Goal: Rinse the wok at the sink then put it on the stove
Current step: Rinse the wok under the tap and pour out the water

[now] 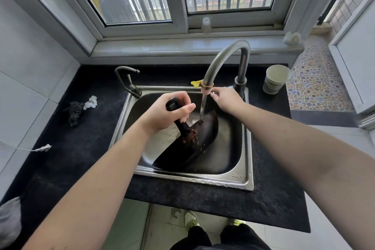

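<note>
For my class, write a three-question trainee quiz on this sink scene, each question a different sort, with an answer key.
1. True or false: water from the tall faucet falls onto the wok.
2. Which hand grips the wok's handle? A) left hand B) right hand C) both
3. Fill in: the paper cup stands on the counter to the ______ of the sink.

Key: 1 true. 2 A; the right hand is up at the faucet lever behind the spout. 3 right.
</note>
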Demonstrator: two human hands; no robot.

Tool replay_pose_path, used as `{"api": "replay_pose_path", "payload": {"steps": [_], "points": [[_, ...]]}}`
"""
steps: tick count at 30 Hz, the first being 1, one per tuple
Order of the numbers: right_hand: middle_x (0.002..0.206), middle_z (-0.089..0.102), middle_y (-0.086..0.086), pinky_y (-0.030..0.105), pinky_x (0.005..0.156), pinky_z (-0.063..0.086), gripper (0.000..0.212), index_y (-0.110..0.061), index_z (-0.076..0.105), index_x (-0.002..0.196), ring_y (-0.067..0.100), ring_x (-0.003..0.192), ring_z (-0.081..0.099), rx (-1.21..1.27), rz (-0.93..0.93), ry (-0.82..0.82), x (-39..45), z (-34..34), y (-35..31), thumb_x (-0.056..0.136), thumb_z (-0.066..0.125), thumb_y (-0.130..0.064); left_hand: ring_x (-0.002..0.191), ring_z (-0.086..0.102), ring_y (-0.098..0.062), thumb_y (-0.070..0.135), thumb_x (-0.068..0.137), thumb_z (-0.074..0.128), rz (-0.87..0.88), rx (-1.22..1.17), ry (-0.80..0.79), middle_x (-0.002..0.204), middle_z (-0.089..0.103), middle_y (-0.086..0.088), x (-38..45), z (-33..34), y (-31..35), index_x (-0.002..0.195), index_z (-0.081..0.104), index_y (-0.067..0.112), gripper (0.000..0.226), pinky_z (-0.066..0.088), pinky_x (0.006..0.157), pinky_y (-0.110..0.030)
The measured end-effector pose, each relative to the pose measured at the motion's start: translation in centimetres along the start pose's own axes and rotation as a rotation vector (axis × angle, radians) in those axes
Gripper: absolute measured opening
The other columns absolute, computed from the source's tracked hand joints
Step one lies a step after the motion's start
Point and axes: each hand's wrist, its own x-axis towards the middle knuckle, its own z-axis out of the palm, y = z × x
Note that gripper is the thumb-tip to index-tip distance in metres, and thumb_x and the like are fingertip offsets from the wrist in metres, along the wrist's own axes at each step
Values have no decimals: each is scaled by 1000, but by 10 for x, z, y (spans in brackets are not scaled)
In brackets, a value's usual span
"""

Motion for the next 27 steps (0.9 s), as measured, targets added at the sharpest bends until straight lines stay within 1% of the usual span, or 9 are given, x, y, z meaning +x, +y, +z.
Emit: {"api": "replay_pose_path", "payload": {"steps": [2, 5, 9, 11, 13, 17, 22, 25, 27], "points": [[129, 62, 9, 32, 96, 40, 38, -20, 55, 135, 28, 120, 54, -11, -6, -2, 0, -1, 0, 101, 43, -32, 65, 57, -35, 21, 92, 62, 0, -2, 23, 59, 58, -9, -1, -6, -3, 72, 56, 6, 25, 50, 82, -53], [125, 64, 11, 32, 90, 42, 37, -19, 57, 133, 29, 113, 58, -14, -16, 0, -1, -2, -1, 101, 43, -31, 77, 61, -43, 32, 89, 62, -3, 23, 76, 65, 64, -8, 1, -15, -6, 66, 60, 13, 31, 47, 90, -60], [125, 64, 12, 34, 96, 41, 37, -18, 58, 132, 30, 117, 56, -12, -1, 2, -2, -2, -4, 101, 43, -30, 86, 66, -32, 42, 83, 67, -28, 112, 119, 77, 70, -9, 11, -29, -2, 71, 68, 18, 26, 50, 94, -52], [124, 65, 12, 34, 97, 40, 37, -17, 59, 131, 30, 118, 55, -19, -2, 4, -2, -3, -6, 101, 44, -30, 85, 67, -24, 35, 82, 70, -26, 138, 110, 78, 72, -6, 14, -36, -1, 74, 69, 19, 18, 50, 93, -46], [120, 66, 12, 32, 93, 40, 36, -16, 60, 129, 30, 116, 56, -28, -6, 8, -3, -4, -6, 101, 44, -30, 85, 68, -21, 25, 82, 72, -19, 132, 109, 78, 73, -5, 14, -44, -2, 78, 68, 14, 12, 51, 90, -40], [115, 67, 13, 33, 89, 40, 34, -14, 63, 124, 31, 112, 57, -34, -3, 15, -5, -5, -8, 101, 43, -30, 84, 70, -18, 14, 81, 73, -19, 0, 138, 83, 72, -15, 13, -63, -8, 86, 62, 2, 17, 51, 83, -25], [104, 68, 15, 33, 78, 38, 31, -11, 66, 110, 32, 104, 59, -37, 3, 23, -7, -5, -10, 101, 43, -30, 89, 69, -25, 24, 77, 74, -21, -63, 94, 84, 74, -10, 18, -86, -18, 87, 66, 3, 24, 52, 90, -33], [113, 67, 16, 31, 80, 36, 31, -11, 64, 117, 33, 110, 57, -47, 22, 23, -10, -7, -15, 101, 43, -27, 89, 69, -28, 22, 78, 73, -28, -120, 85, 86, 73, -12, 21, -93, -24, 93, 64, -8, 34, 52, 90, -35], [117, 65, 16, 30, 80, 35, 32, -10, 62, 122, 33, 112, 56, -48, 36, 33, -12, -8, -18, 101, 43, -27, 86, 69, -27, 17, 82, 70, -23, -152, 82, 84, 72, -12, 21, -94, -25, 90, 65, -7, 25, 53, 87, -33]]}}
